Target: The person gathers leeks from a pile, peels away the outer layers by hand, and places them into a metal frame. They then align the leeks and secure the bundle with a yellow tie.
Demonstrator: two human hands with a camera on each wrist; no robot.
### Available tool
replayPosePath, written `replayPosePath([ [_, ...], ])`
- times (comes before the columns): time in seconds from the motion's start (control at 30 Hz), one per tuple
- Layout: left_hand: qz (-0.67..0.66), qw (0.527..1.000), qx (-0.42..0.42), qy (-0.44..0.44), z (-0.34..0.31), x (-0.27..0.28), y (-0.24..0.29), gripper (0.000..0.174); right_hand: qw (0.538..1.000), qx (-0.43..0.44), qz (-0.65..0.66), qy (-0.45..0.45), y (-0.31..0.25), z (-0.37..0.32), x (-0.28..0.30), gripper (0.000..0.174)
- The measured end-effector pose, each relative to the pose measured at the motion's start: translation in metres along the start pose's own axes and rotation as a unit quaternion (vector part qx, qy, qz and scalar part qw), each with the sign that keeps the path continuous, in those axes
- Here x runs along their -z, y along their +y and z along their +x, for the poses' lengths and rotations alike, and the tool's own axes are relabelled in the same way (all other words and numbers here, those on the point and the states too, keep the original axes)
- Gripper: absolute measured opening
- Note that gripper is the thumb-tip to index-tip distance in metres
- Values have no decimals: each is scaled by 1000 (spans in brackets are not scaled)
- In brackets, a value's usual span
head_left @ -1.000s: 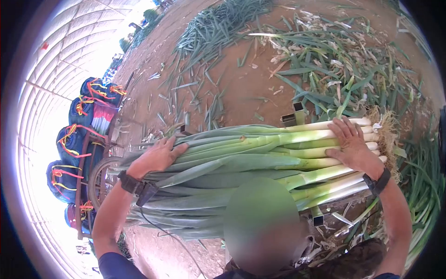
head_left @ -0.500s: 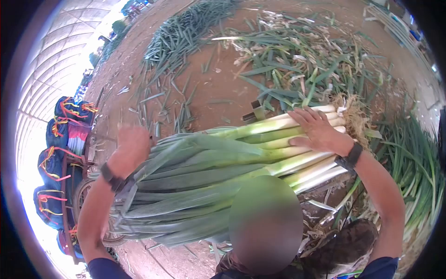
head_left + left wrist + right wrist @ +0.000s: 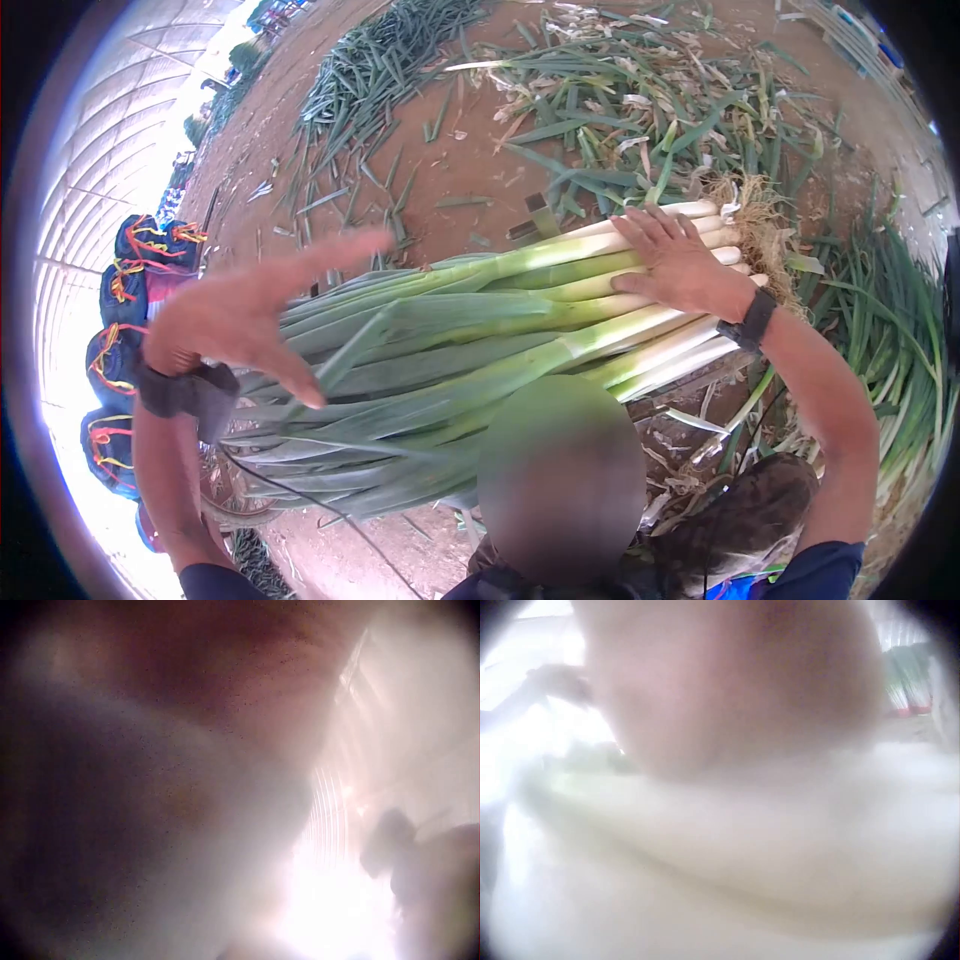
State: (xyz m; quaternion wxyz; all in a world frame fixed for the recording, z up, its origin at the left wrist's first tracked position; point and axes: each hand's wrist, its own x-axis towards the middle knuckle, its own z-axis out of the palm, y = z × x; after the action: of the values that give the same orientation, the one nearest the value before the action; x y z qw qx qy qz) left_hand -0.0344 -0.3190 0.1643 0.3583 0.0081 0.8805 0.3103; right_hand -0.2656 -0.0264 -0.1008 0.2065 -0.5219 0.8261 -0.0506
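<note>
A wide bundle of long green onions (image 3: 430,360) lies across the middle, with white stems and roots (image 3: 755,225) at the right and green leaves at the left. My right hand (image 3: 680,260) rests spread on the white stems near the roots; the right wrist view shows it blurred (image 3: 735,682) against pale stems (image 3: 780,840). Over the leaf end is my left hand (image 3: 250,310), fingers extended and thumb apart, blurred and holding nothing. The left wrist view is too blurred to show what lies under that hand.
Trimmed leaves (image 3: 390,70) and husks (image 3: 640,100) lie heaped on the dirt floor beyond the bundle. More onions (image 3: 890,340) lie at the right. Tied dark blue bundles (image 3: 115,360) stand at the left. A metal bar end (image 3: 542,215) sticks out behind the stems.
My left hand has lifted off the leaves and moved left, its fingers now spread. My right hand has stayed on the stems. The camera view has shifted, and some leaves lie differently.
</note>
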Motion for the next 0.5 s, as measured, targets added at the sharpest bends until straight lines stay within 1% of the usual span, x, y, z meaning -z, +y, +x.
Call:
replayPosePath([
  [0.03, 65, 997, 14, -40, -1, -10, -6, 125, 1000, 0, 1, 2, -1, -1, 1, 88],
  [0.07, 66, 997, 20, -39, -6, -22, -8, 125, 1000, -2, 0, 5, -1, -1, 2, 86],
  [0.1, 186, 977, 92, -44, -12, -38, -9, 122, 1000, -3, -6, 2, -2, -1, 2, 86],
  [0.13, 301, 939, 161, -48, -15, -47, -8, 120, 1000, -3, -5, 2, -1, -1, 1, 86],
  [0.17, 302, 939, 161, -48, -17, -47, -5, 120, 1000, -1, -3, 6, 0, 0, 1, 87],
  [0.23, 328, 906, 267, -7, -22, -48, 6, 111, 1000, -1, -7, 4, 1, 2, 2, 88],
  [0.27, 322, 911, 259, -6, -18, -49, 10, 111, 1000, 25, -4, 0, 4, 5, 7, 89],
  [0.3, 286, 937, 183, 84, -8, -46, 16, 107, 999, 47, 1, -3, 9, 6, 12, 90],
  [0.33, 247, 948, 102, 171, 6, -42, 23, 103, 999, 32, -4, -9, 15, 8, 18, 90],
  [0.37, 238, 950, 57, 197, 22, -39, 31, 92, 997, 60, 52, -8, 20, 12, 24, 90],
  [0.4, 235, 951, 38, 195, 39, -38, 21, 92, 990, 88, 108, -3, 23, 11, 28, 90],
  [0.43, 272, 936, 28, 221, 62, -44, -3, 90, 992, 71, 104, -6, 21, 0, 36, 90],
  [0.47, 308, 919, 21, 247, 86, -54, -26, 88, 991, 59, 117, 26, 15, -11, 48, 88],
  [0.5, 254, 948, 58, 185, 109, -76, -50, 87, 988, 48, 134, 58, 9, -20, 52, 86],
])
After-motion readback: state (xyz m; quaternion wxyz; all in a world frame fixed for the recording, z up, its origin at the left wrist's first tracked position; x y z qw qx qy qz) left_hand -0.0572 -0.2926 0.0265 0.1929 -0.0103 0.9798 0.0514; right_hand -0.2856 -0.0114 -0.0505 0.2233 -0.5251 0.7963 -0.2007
